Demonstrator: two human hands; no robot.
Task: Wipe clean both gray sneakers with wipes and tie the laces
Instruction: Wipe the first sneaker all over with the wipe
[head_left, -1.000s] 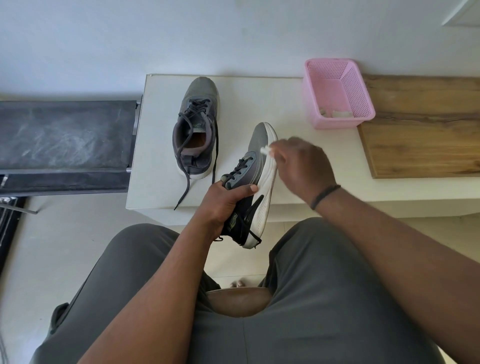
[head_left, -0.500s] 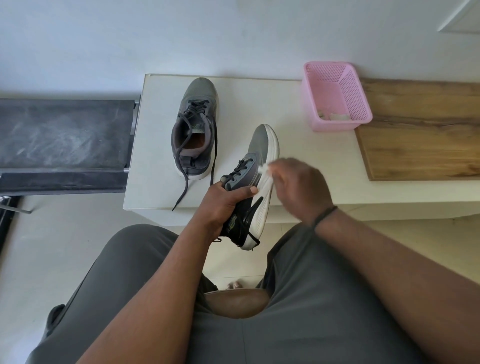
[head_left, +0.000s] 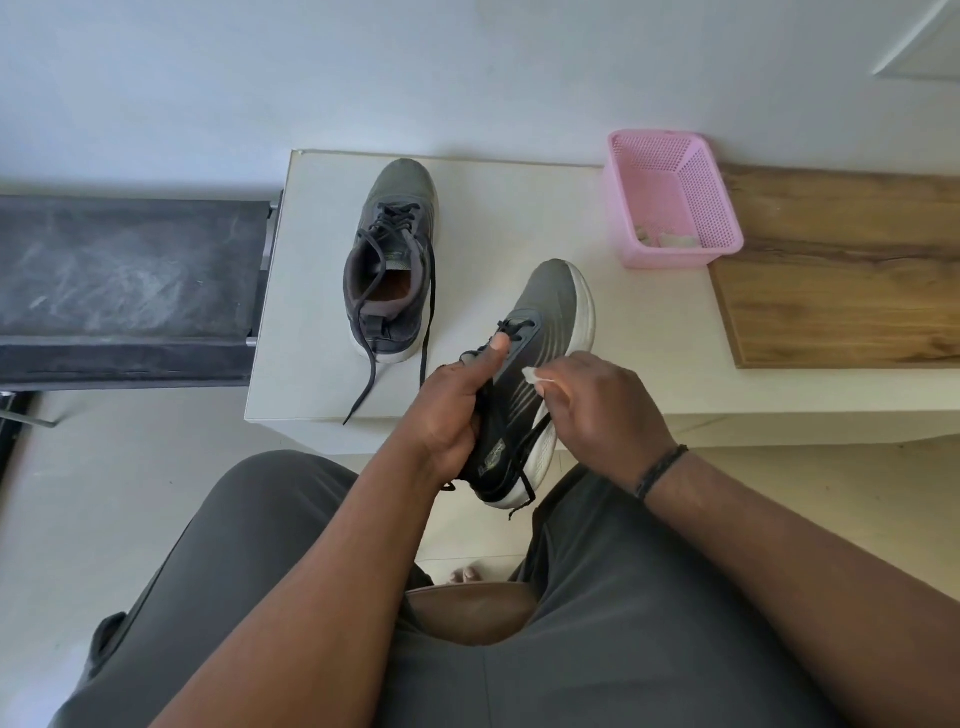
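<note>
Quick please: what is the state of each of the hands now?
Left hand: closed around the held sneaker, thumb on its laces.
Right hand: pinching a white wipe against that sneaker's side.

Two gray sneakers, one standing on the desk (head_left: 519, 208) (head_left: 390, 260) and one held (head_left: 540, 332); one white wipe (head_left: 532, 375); one pink basket (head_left: 670, 200); one wooden board (head_left: 841, 270); two hands, left (head_left: 449, 415) and right (head_left: 602, 410).

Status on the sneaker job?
Done: nothing clearly finished; used wipes lie in the pink basket. In hand: left hand grips one sneaker while right hand rubs a wipe on its side. Left: the other sneaker sits on the table, laces loose; both need tying.
</note>
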